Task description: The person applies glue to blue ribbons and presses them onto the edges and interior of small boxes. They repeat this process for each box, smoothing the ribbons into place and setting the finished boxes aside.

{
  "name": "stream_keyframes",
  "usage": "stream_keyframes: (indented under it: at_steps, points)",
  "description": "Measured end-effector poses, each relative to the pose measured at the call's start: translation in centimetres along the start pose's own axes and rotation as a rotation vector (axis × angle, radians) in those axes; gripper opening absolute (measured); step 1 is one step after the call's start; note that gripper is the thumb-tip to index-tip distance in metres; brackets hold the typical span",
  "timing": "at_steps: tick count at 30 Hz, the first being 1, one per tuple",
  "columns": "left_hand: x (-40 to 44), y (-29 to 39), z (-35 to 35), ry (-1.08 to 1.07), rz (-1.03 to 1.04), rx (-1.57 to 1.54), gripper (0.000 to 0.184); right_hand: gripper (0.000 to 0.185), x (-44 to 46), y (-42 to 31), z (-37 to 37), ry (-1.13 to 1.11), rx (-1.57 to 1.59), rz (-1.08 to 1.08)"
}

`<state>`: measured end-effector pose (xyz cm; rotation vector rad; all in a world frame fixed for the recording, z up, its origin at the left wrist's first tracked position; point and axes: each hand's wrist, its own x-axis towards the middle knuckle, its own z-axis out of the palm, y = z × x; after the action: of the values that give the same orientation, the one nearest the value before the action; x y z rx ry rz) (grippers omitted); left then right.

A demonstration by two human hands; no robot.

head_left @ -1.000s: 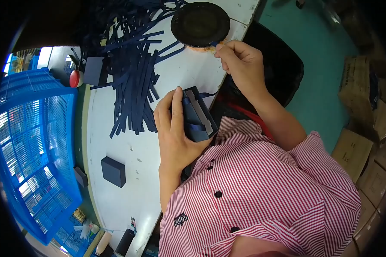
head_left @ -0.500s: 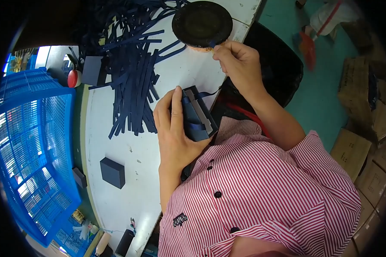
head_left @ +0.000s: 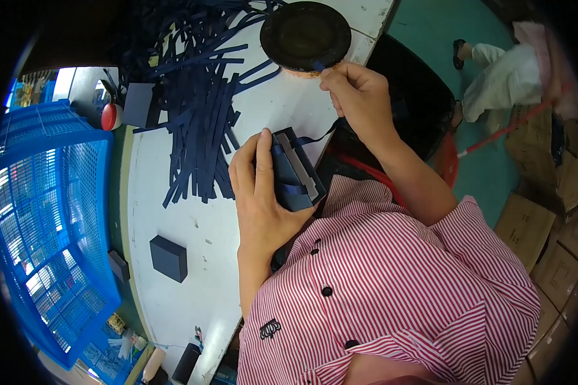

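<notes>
My left hand (head_left: pixel 260 192) is wrapped round a small dark blue box (head_left: pixel 293 170) at the table's near edge, its inside facing up with a grey strip across it. A navy ribbon (head_left: pixel 315 139) runs from the box up towards my right hand (head_left: pixel 359 96). Pinched between my right thumb and forefinger is the ribbon's end, its tip touching the rim of a round black plate (head_left: pixel 306 35). A heap of cut navy ribbons (head_left: pixel 202 141) lies on the table left of the plate.
On the white table (head_left: pixel 192 301) sits a closed dark box (head_left: pixel 168 258); another dark box (head_left: pixel 140 104) stands farther back. A blue plastic basket (head_left: pixel 54 224) is at the left. On the right, a person (head_left: pixel 510 80) with a red-handled tool is near cardboard boxes (head_left: pixel 526 224).
The person at the right has come farther into view, and the red tool has moved lower and nearer. My hands stay almost still; the ribbon end sits slightly farther onto the plate.
</notes>
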<state>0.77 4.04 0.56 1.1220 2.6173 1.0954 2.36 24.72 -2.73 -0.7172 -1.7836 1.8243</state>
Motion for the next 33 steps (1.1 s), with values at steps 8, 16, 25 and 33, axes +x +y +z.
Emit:
stream_keyframes:
  at_steps: [8,16,25,33]
  points:
    - [0.0,-0.3,0.1,0.001,-0.003,0.014,0.116,0.021,-0.7,-0.9,-1.0,-0.021,0.033,-0.026]
    - [0.3,-0.2,0.0,0.023,0.009,0.032,0.117,0.021,0.5,0.6,-0.4,-0.028,0.01,0.008]
    - [0.3,-1.0,-0.5,0.119,0.034,0.097,0.114,0.016,-1.5,-0.8,-2.2,-0.235,-0.013,-0.113]
    - [0.3,-1.4,-3.0,0.332,0.168,0.198,0.117,0.012,-3.5,-4.9,-2.1,-0.691,-0.127,-0.499]
